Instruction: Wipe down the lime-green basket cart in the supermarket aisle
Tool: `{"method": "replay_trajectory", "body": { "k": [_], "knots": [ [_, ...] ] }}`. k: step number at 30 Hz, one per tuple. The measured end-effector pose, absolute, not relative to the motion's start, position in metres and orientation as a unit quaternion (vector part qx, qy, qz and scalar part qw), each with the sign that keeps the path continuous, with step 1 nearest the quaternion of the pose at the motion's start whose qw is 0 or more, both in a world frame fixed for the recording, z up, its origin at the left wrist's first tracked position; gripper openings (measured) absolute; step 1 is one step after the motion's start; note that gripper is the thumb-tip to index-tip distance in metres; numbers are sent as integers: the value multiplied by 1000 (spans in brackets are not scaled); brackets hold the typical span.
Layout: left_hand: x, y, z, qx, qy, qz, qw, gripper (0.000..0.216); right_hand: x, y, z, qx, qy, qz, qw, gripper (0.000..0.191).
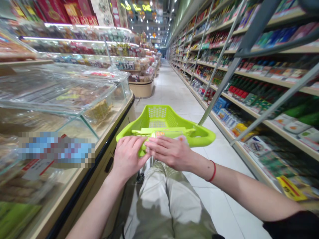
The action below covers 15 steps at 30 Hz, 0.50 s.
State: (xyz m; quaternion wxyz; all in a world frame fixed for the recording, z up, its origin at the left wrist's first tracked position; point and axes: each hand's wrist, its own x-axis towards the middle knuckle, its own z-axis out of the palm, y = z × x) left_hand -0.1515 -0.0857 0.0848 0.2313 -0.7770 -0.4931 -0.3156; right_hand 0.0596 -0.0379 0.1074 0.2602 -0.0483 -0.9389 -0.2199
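Observation:
A lime-green shopping cart (159, 119) stands in front of me in a supermarket aisle, its basket looking bare inside. My left hand (128, 156) rests on the cart's green handle bar (199, 137), fingers curled over it. My right hand (171, 152), with a red cord round the wrist, lies across the middle of the same bar, fingers together and pointing left, touching the left hand's fingertips. My leg in light trousers (161, 199) shows below the hands.
A glass-topped food counter (74, 96) runs along my left, right beside the cart. Stocked shelves (249, 76) line the right side. The white tiled aisle floor (169, 86) stretches ahead, with a round display stand (142, 88) further on at the left.

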Motion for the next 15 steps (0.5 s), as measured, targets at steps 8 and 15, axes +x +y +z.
{"method": "replay_trajectory", "body": {
  "k": [8, 15],
  "knots": [
    [-151, -85, 83, -774, -495, -320, 231, 39, 121, -40, 100, -87, -943, -178, 268, 41],
    [-143, -86, 82, -767, -503, -328, 228, 37, 111, -43, 99, -85, -938, -156, 297, 39]
  ]
}}
